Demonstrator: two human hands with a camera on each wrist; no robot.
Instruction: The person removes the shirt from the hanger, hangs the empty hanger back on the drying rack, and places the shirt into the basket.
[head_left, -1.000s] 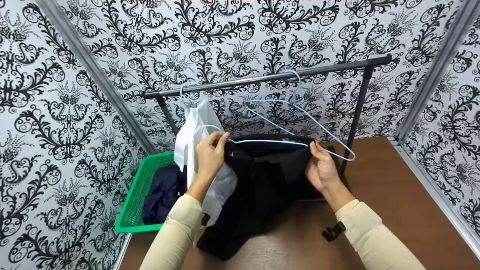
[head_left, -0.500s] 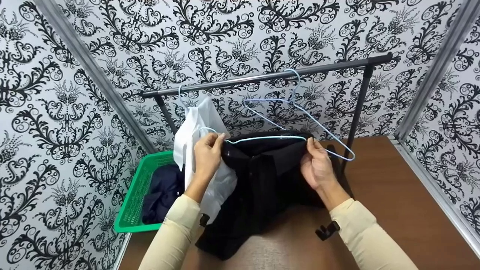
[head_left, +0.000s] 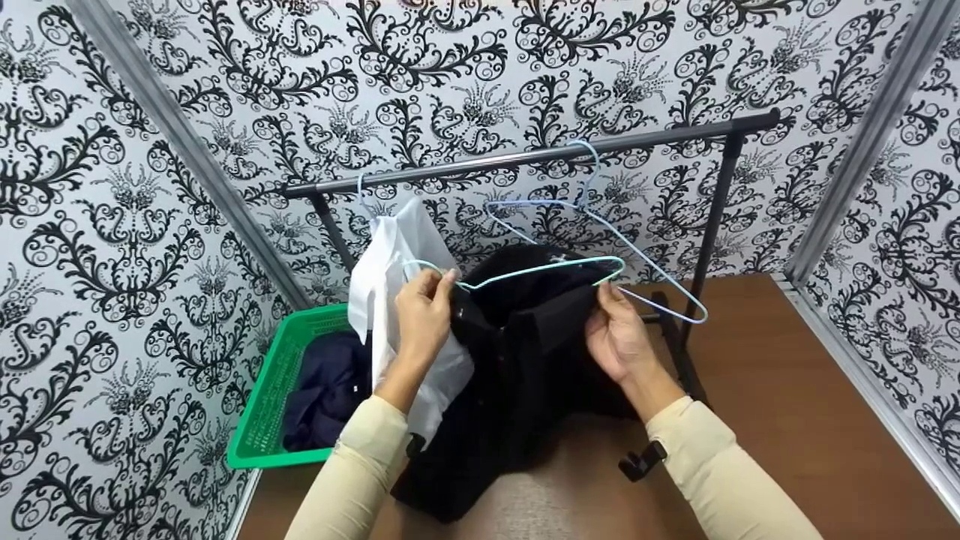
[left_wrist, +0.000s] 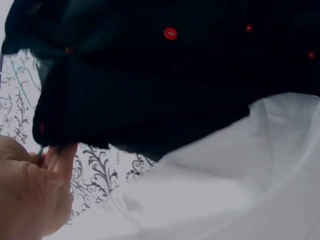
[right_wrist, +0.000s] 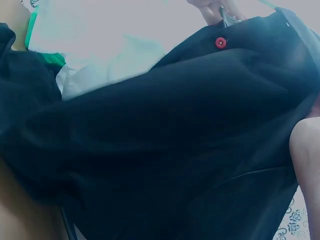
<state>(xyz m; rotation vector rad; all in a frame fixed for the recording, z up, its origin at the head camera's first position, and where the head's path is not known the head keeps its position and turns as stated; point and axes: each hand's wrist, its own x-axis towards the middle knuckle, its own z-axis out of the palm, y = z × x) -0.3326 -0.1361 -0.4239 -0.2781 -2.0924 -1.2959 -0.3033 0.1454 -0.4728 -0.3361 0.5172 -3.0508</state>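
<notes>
A black shirt (head_left: 510, 382) hangs between the two hands, its lower part reaching down over the table. Red buttons show on it in the left wrist view (left_wrist: 170, 33). My left hand (head_left: 424, 315) pinches the mint-green hanger (head_left: 551, 266) at its neck, together with the shirt's upper left edge. The hanger's right end stands out above the fabric. Just below that end, my right hand (head_left: 621, 337) pinches the shirt's opening edge between thumb and fingers. In the right wrist view, dark cloth (right_wrist: 165, 130) fills most of the frame and hides much of the right hand.
A dark rack rail (head_left: 495, 160) runs behind. From it hang a white garment (head_left: 390, 247) on the left and a bare lilac hanger (head_left: 645, 259) on the right. A green basket (head_left: 251, 427) with navy cloth (head_left: 326, 390) stands left of the brown table (head_left: 780, 375).
My right hand has moved left and slightly down along the shirt's edge, away from the hanger's end. That end now shows above the cloth. The left hand has stayed nearly in place.
</notes>
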